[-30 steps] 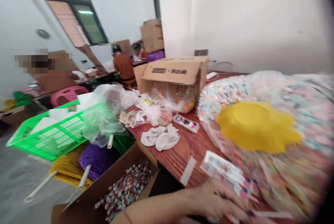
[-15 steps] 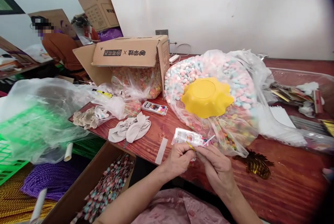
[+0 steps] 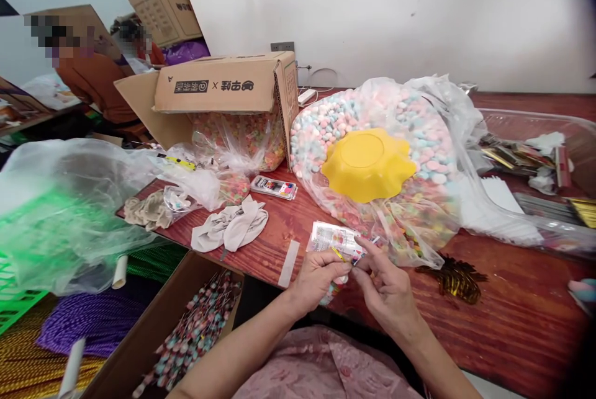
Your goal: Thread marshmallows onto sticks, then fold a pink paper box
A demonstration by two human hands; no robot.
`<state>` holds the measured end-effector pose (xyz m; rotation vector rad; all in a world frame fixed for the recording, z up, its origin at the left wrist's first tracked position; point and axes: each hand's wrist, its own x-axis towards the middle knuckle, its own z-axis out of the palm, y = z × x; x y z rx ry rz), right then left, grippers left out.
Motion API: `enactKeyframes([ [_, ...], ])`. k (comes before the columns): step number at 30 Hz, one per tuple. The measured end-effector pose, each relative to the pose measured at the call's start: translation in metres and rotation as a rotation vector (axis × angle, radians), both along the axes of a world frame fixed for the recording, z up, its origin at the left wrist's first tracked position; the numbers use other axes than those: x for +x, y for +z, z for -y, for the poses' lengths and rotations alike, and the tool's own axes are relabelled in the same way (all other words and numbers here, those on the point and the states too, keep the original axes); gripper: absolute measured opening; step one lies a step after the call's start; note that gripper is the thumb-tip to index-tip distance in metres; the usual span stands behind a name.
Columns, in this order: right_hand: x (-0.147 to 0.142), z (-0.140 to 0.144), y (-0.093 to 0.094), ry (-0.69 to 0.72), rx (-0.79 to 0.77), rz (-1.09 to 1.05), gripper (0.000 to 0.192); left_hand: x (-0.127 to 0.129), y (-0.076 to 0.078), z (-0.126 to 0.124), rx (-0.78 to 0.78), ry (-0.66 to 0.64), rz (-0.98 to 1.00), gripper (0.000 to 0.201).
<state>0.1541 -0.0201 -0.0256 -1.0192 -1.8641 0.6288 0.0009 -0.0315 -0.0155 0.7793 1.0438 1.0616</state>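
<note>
1. Left hand grip: pinched on a gold twist tie.
2. Right hand grip: pinched on a small candy packet.
3. Both just in front of the candy bag; yellow bowl sits on it.

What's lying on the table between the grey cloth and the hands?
A white paper strip lies there, flat on the wooden table, in the head view.

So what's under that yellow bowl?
The yellow bowl sits upside down on a clear bag of pastel candies. Whatever lies directly beneath the bowl is hidden.
</note>
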Motion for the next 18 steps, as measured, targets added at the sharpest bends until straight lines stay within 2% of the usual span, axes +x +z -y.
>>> enactKeyframes([
  [3, -0.003, 0.007, -0.003, -0.050, -0.075, -0.082, 0.043, 0.000, -0.001, 0.000, 0.043, 0.015, -0.050, 0.032],
  [6, -0.007, 0.017, -0.009, -0.163, -0.146, -0.307, 0.039, -0.002, 0.003, 0.000, 0.164, -0.009, -0.140, 0.027],
  [9, -0.007, 0.025, -0.012, -0.202, -0.262, -0.448, 0.022, -0.003, 0.008, -0.002, 0.315, -0.035, -0.233, 0.023],
  [10, -0.005, 0.025, -0.012, -0.169, -0.329, -0.442, 0.020, -0.003, 0.010, -0.002, 0.370, -0.051, -0.267, 0.023],
  [14, 0.008, 0.013, -0.005, 0.035, -0.640, -0.456, 0.030, -0.003, 0.016, -0.005, 0.540, -0.135, -0.401, 0.027],
  [16, 0.017, 0.004, 0.000, 0.137, -0.768, -0.501, 0.033, -0.003, 0.018, -0.007, 0.556, -0.194, -0.435, 0.027],
  [18, 0.026, -0.004, 0.006, 0.257, -0.833, -0.456, 0.037, -0.005, 0.020, -0.009, 0.494, -0.295, -0.399, 0.028],
])
